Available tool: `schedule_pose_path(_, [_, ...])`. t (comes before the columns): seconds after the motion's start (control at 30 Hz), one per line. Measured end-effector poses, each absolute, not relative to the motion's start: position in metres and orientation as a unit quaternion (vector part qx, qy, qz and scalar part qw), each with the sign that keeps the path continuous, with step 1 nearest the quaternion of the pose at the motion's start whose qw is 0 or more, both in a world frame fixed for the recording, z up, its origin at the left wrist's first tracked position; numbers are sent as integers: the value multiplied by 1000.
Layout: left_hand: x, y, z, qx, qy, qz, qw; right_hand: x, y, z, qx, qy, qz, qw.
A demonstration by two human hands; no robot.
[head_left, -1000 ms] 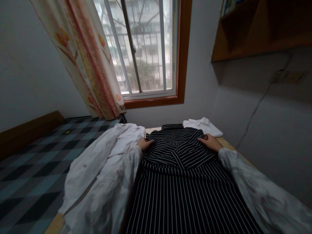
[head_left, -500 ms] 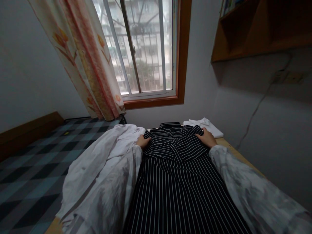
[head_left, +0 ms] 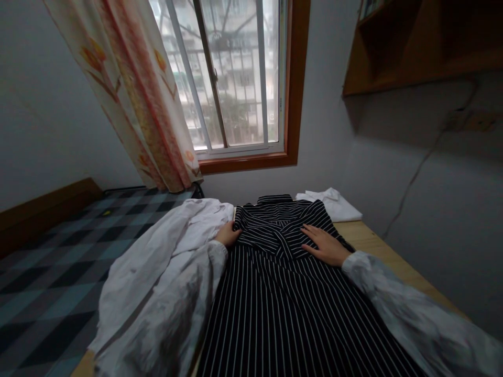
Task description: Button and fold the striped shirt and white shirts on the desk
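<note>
A black shirt with thin white stripes (head_left: 283,298) lies spread on a wooden table (head_left: 377,243), its collar (head_left: 275,199) toward the window. Its sleeves cross over the upper part. At the shirt's left edge, near the shoulder, my left hand (head_left: 228,234) pinches the striped cloth between thumb and fingers. My right hand (head_left: 325,246) rests on the right side of the folded sleeves, palm down with the fingers spread. Loose white clothing (head_left: 157,262) is heaped along the left of the shirt, partly behind my left sleeve.
A folded white garment (head_left: 338,204) lies at the table's far right corner. On the left is a bed with a checked cover (head_left: 51,283). A curtain (head_left: 145,104) hangs beside the window (head_left: 239,84). A wooden shelf (head_left: 393,57) juts from the right wall.
My right hand has let go of the shirt's right shoulder edge and come inward and nearer, onto the folded sleeve. My left hand has shifted slightly nearer, still at the left edge.
</note>
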State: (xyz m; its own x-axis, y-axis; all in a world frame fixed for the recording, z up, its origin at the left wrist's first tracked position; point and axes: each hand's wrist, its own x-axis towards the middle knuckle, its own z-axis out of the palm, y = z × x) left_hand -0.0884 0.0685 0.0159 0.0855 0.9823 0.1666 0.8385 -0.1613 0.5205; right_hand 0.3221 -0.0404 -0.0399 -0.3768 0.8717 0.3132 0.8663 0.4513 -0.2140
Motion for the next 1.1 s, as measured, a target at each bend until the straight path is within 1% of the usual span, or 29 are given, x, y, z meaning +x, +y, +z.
schedule_pose_path(0.23, [-84,60,18,695,683,174,144,315,-29,-41,-561,-816,35,136])
schedule_pose_path(0.43, [-105,50,27,717,660,127,184,290,-33,-24,-529,-834,16,157])
schedule_pose_path(0.57, [-111,41,33,721,659,110,183,256,-29,-22,-508,-848,27,147])
schedule_pose_path(0.83, [-108,29,30,719,670,132,132,235,-27,-33,-527,-838,57,129])
schedule_pose_path(0.97, [-95,29,32,733,640,166,160,235,-28,-32,-530,-837,62,124])
schedule_pose_path(1.1, [-70,32,37,771,563,214,208,234,-29,-33,-530,-834,58,146])
